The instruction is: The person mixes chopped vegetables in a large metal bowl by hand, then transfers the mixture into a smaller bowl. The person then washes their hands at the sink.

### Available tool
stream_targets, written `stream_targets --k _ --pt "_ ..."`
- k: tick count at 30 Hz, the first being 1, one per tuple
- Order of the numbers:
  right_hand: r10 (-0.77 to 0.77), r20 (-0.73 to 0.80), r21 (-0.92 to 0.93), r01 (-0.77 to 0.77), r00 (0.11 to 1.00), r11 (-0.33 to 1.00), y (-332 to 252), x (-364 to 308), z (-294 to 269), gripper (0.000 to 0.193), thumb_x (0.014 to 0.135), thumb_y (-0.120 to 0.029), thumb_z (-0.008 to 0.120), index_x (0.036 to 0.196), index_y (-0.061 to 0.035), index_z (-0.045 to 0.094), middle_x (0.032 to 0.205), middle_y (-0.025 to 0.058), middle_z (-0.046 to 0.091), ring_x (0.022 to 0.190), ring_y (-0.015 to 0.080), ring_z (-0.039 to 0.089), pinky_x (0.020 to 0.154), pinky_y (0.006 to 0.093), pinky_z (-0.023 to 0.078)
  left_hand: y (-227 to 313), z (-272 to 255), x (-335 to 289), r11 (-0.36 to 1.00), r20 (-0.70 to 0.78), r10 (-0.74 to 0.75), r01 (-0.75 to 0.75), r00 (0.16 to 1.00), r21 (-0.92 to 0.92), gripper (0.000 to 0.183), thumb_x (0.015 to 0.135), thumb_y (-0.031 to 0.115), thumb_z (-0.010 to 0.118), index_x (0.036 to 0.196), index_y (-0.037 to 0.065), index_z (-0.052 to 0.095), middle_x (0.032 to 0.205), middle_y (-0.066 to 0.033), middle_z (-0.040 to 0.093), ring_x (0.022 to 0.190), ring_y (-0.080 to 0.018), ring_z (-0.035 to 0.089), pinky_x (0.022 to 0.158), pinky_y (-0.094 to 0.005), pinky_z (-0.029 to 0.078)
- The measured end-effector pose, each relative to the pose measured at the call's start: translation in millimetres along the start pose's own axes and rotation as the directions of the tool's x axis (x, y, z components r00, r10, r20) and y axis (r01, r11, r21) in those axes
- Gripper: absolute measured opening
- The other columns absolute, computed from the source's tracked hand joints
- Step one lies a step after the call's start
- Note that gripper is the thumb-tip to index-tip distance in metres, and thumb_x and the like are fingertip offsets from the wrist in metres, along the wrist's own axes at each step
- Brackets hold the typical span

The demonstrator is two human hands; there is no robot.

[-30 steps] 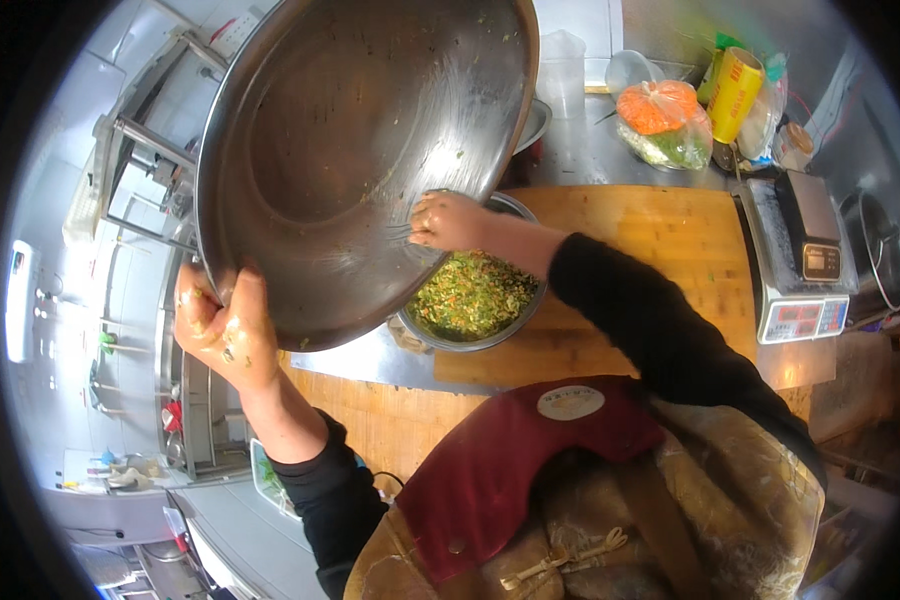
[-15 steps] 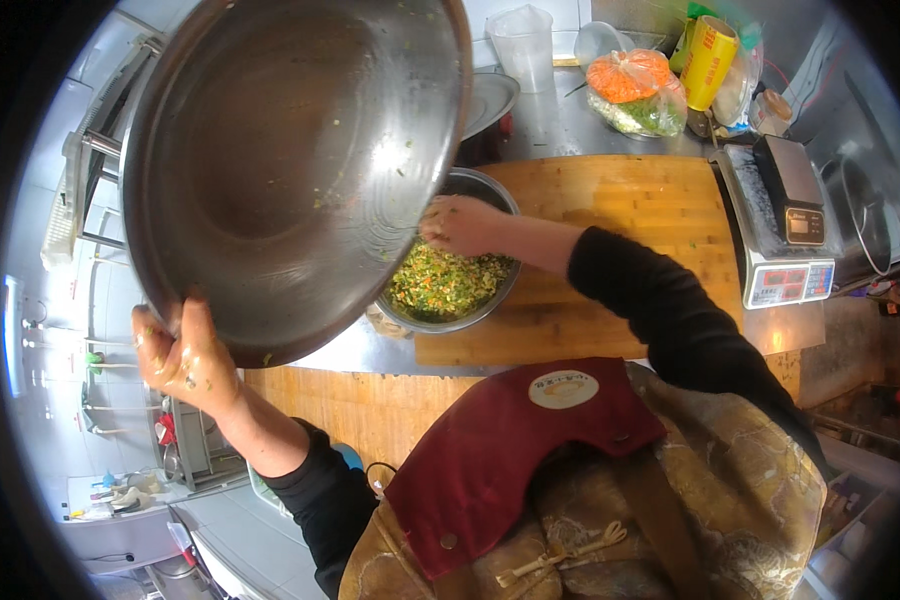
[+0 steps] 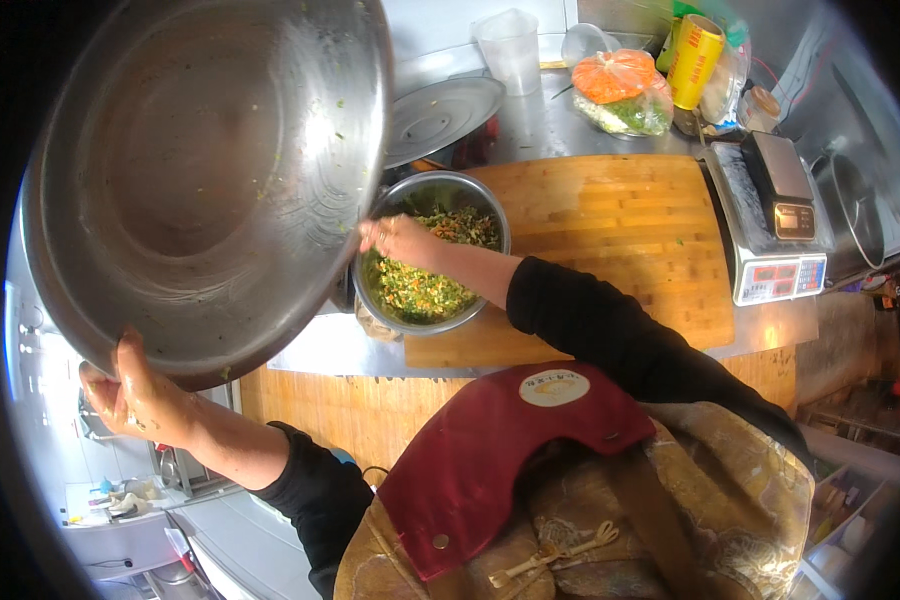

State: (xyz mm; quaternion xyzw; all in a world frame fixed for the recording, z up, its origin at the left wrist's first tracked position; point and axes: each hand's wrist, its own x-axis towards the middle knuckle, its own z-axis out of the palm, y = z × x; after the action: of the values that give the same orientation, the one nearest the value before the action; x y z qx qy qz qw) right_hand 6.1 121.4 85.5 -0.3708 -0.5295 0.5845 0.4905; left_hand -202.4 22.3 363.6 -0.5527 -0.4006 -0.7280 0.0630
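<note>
My left hand (image 3: 140, 400) grips the lower rim of a large metal basin (image 3: 200, 190), thumb on the inside. The basin is tilted up with its inside toward me; a few green and pale bits cling to it. Its right edge hangs beside a smaller steel bowl (image 3: 500, 215) of chopped mixed vegetables (image 3: 425, 290), green, orange and pale yellow. Above this bowl, my right hand (image 3: 405, 242) has its fingers closed at the basin's right rim, seemingly pinching it. Wet food bits stick to my left hand.
A wooden cutting board (image 3: 610, 250) lies right of the bowl. Scales (image 3: 780, 215) stand at its right end. Behind are bagged chopped vegetables (image 3: 620, 90), a yellow roll (image 3: 695, 62), a clear plastic jug (image 3: 510, 50) and a metal lid (image 3: 445, 115).
The basin and my left hand have moved left and slightly down. My right hand has shifted left to the basin's rim, and more of the bowl now shows.
</note>
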Motion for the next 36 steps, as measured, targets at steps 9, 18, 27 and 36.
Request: stream_targets --k 9,18,27,36 --pt "0.103 0.222 -0.938 0.184 0.97 0.295 0.2 -48.8 -98.7 0.069 0.079 -0.031 0.071 0.14 -0.0234 0.041 0.15 0.0135 0.027 0.138 0.0359 0.025 0.11 0.0449 0.029 23.1 -169.1 39.4 0.791 -0.425 0.013 0.25 0.905 0.558 0.052 0.061 0.021 0.079 0.105 0.001 0.06 0.104 -0.0158 0.062 0.09 -0.0307 0.059 0.085 -0.0455 0.045" --pt "0.431 0.421 -0.892 0.452 0.799 0.034 43.9 8.0 -48.8 0.063 0.094 -0.046 0.044 0.149 -0.0336 0.016 0.157 0.004 0.012 0.144 0.0348 0.006 0.113 0.0546 0.016 36.4 -295.9 -12.4 0.586 -0.455 0.079 0.328 0.887 0.741 0.042 0.067 0.018 0.074 0.103 -0.001 0.063 0.098 -0.015 0.064 0.085 -0.0269 0.058 0.082 -0.0401 0.046" --pt "0.631 0.335 -0.929 0.356 0.699 0.099 4.7 -49.1 -77.4 0.054 0.092 -0.036 0.051 0.144 -0.0313 0.035 0.154 0.0117 0.018 0.138 0.0354 0.025 0.112 0.046 0.024 6.5 -379.8 -53.8 0.576 -0.396 -0.116 0.387 0.911 0.72 0.042 0.069 0.018 0.072 0.104 -0.003 0.064 0.098 -0.0151 0.064 0.085 -0.0261 0.058 0.081 -0.0388 0.047" --pt "-0.2 0.516 -0.77 0.554 0.833 0.317 -67.2 -11.8 -68.2 0.026 0.088 -0.019 0.058 0.11 -0.0095 0.066 0.121 0.009 0.06 0.109 0.0275 0.057 0.094 0.0361 0.045 -19.0 -383.2 -73.7 0.344 -0.441 -0.205 0.487 0.874 0.803 0.017 0.08 0.017 0.064 0.085 0.0 0.064 0.079 -0.0053 0.059 0.072 -0.0188 0.051 0.07 -0.0327 0.045"
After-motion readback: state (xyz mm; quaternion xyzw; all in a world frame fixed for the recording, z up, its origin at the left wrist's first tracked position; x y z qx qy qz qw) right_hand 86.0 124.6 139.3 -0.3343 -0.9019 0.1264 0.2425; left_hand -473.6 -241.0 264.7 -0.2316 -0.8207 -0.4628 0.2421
